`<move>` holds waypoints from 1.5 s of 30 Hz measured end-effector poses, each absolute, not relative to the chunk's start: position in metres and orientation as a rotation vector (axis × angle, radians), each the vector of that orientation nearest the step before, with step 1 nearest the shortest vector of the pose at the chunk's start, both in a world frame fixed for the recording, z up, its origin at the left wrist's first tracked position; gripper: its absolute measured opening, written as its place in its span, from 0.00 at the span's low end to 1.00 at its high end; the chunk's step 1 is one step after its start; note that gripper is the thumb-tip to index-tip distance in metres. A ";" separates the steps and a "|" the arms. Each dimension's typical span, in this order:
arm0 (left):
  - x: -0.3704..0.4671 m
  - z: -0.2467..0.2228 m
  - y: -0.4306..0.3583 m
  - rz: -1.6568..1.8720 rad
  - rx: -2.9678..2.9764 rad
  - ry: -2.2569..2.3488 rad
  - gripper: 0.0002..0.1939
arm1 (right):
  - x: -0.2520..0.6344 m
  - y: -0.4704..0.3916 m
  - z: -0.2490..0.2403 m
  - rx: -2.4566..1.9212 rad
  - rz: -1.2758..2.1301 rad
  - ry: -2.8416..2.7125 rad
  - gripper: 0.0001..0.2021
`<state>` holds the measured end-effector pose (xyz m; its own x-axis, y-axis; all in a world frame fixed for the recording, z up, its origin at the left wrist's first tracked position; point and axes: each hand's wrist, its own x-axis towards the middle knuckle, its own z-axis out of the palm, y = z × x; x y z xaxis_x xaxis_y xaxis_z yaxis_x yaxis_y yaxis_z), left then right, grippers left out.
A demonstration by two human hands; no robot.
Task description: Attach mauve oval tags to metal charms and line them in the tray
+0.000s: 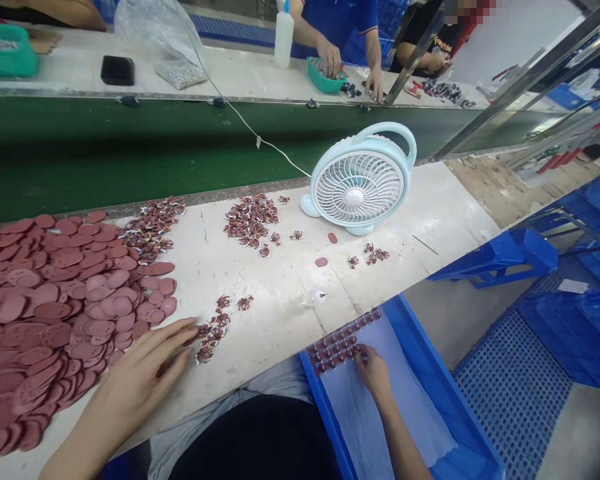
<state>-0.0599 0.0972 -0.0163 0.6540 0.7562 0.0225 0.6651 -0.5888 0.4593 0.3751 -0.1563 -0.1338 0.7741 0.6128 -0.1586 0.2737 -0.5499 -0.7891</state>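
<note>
brown pieces by left hand and right hand, both grasps too indistinct for certainty

A loose, elongated cluster of small, dark red-brown pieces with pale flecks is spread just left of the lower centre of the frame, turned at mixed angles, with some pieces overlapped and a small clump set slightly apart at its upper right. Similar small red-brown pieces in straight, close-set rows are laid out right of the lower centre, the rows slanted upward to the right, with shiny light spots shown on many; their material cannot be made out.
</note>
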 end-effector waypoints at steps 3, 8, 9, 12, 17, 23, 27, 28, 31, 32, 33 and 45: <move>-0.056 -0.018 0.101 0.300 2.503 1.038 0.18 | 0.373 -0.152 -0.121 -2.250 0.587 -0.624 0.11; -0.049 -0.011 0.107 0.195 2.541 0.911 0.19 | 0.366 -0.133 -0.087 -2.264 0.563 -0.507 0.09; -0.047 -0.009 0.108 0.179 2.515 0.919 0.18 | 0.364 -0.127 -0.081 -2.256 0.563 -0.487 0.08; -0.045 -0.004 0.113 0.160 2.491 0.978 0.17 | 0.351 -0.110 -0.066 -2.190 0.608 -0.465 0.09; -0.048 0.000 0.116 0.232 2.403 1.036 0.16 | 0.325 -0.085 -0.048 -1.993 0.749 -0.425 0.11; -0.052 -0.001 0.115 0.360 2.225 1.156 0.15 | 0.294 -0.052 -0.026 -1.618 1.070 -0.223 0.11; -0.054 -0.002 0.114 0.460 2.068 1.162 0.08 | 0.272 -0.033 -0.013 -1.366 1.318 -0.103 0.18; -0.054 -0.001 0.112 0.492 2.020 1.155 0.08 | 0.268 -0.029 -0.011 -1.305 1.367 -0.070 0.20; -0.056 0.009 0.101 0.592 1.845 1.134 0.07 | 0.264 -0.016 -0.011 -0.827 1.577 0.239 0.26; -0.056 0.014 0.095 0.619 1.790 1.115 0.06 | 0.266 -0.011 -0.014 -0.587 1.630 0.388 0.28; -0.056 0.018 0.089 0.640 1.750 1.089 0.06 | 0.269 -0.005 -0.017 -0.367 1.657 0.521 0.30; 0.001 0.006 0.025 0.836 0.750 0.864 0.10 | 0.195 0.005 0.034 -0.605 1.747 0.313 0.16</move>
